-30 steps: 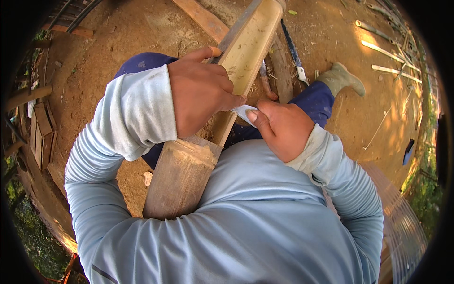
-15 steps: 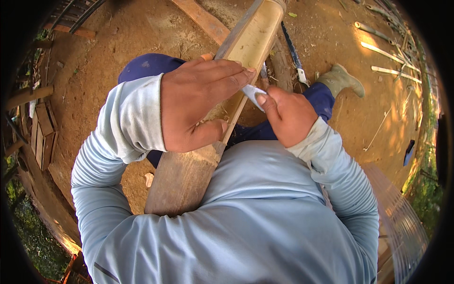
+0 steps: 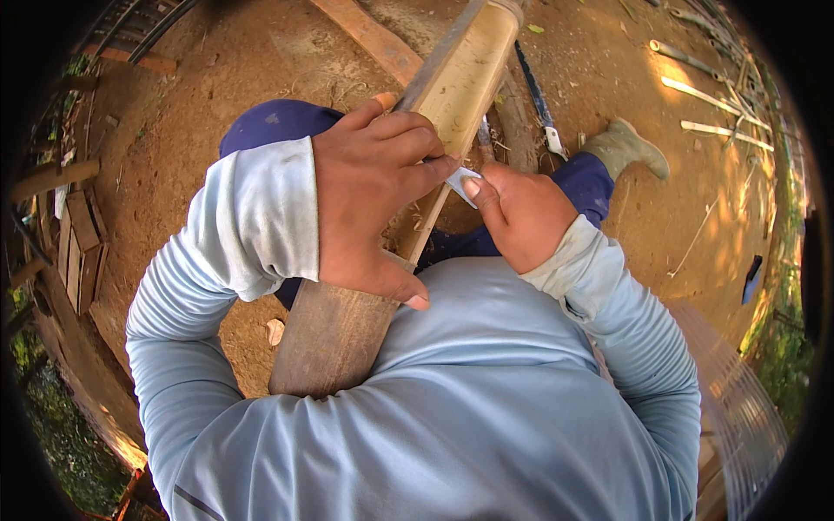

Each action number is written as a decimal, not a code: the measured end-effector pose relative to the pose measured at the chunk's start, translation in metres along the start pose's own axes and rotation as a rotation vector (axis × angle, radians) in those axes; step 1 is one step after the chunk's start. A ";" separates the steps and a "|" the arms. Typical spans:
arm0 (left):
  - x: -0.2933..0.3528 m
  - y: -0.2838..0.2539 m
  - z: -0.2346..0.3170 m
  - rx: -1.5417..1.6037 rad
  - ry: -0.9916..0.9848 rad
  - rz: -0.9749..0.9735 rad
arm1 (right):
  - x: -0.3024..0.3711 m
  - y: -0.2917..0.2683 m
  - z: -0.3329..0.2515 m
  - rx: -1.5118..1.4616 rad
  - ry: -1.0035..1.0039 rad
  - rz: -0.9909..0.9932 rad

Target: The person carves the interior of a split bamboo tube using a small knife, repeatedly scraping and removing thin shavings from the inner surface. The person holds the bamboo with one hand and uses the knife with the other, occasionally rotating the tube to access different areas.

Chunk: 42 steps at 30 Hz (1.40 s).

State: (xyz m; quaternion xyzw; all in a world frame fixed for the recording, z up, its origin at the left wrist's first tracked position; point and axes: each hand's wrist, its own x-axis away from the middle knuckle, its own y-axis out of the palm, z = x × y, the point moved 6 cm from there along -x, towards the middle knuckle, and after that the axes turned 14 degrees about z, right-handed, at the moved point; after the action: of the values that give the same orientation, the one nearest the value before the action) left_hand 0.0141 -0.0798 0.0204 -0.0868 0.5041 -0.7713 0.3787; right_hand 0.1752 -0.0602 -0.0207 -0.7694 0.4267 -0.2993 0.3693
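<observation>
A long, hollowed piece of wood with a pale, smooth channel and a brown outer side slants from the far centre toward my torso. Its blunt brown near end rests against my body. Over the wood lies my left hand, fingers bent and thumb spread away from them. An orange band wraps one of its fingertips. My right hand is closed round a flat whitish-grey strip, thumb pressed on top. The strip's far end meets the left fingertips, which partly hide it; its exact kind is unclear.
Beyond my right hand, a long dark saw-like blade with a white handle lies on the dirt floor. A reddish plank lies at the far left of the wood. Bamboo poles are at far right, a clear corrugated sheet at near right.
My left hand has shifted slightly right; its fingers have bent from nearly flat, and the thumb has moved toward me. My right hand, with the strip, has moved slightly left and nearer.
</observation>
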 end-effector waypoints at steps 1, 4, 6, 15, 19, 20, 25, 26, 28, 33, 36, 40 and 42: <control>0.000 0.000 0.000 0.014 -0.007 -0.014 | 0.002 0.000 -0.002 -0.001 0.001 -0.007; 0.002 0.000 0.000 0.031 -0.005 -0.011 | 0.005 0.002 -0.003 0.037 -0.015 -0.024; 0.003 0.000 0.000 0.043 -0.003 -0.007 | 0.007 0.002 -0.004 0.049 -0.026 -0.032; 0.005 -0.001 0.000 0.093 0.021 0.033 | 0.013 0.005 -0.007 -0.030 -0.023 -0.060; 0.006 -0.001 0.000 0.131 0.021 0.024 | 0.019 0.005 -0.009 -0.067 -0.047 -0.008; 0.007 -0.001 0.001 0.131 0.021 0.026 | 0.020 0.005 -0.010 -0.064 -0.039 -0.015; 0.013 -0.002 0.006 0.147 0.017 0.012 | 0.025 0.007 -0.016 -0.049 -0.040 -0.081; 0.015 -0.002 0.008 0.145 0.015 0.006 | 0.027 0.007 -0.017 -0.027 -0.033 -0.106; 0.018 -0.002 0.009 0.160 0.003 0.001 | 0.028 0.007 -0.019 -0.021 -0.017 -0.126; 0.021 -0.004 0.012 0.170 -0.017 0.009 | 0.031 0.009 -0.022 -0.004 -0.026 -0.152; 0.023 -0.004 0.014 0.179 -0.017 0.018 | 0.035 0.011 -0.022 -0.017 -0.039 -0.152; 0.025 -0.004 0.013 0.199 -0.024 0.025 | 0.037 0.012 -0.023 -0.053 -0.047 -0.144; 0.025 -0.004 0.014 0.207 -0.030 0.026 | 0.038 0.012 -0.024 -0.059 -0.054 -0.150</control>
State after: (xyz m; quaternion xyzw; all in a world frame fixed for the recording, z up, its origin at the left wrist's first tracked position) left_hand 0.0021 -0.1058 0.0240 -0.0522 0.4171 -0.8129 0.4030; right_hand 0.1688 -0.1048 -0.0123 -0.8175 0.3661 -0.2926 0.3346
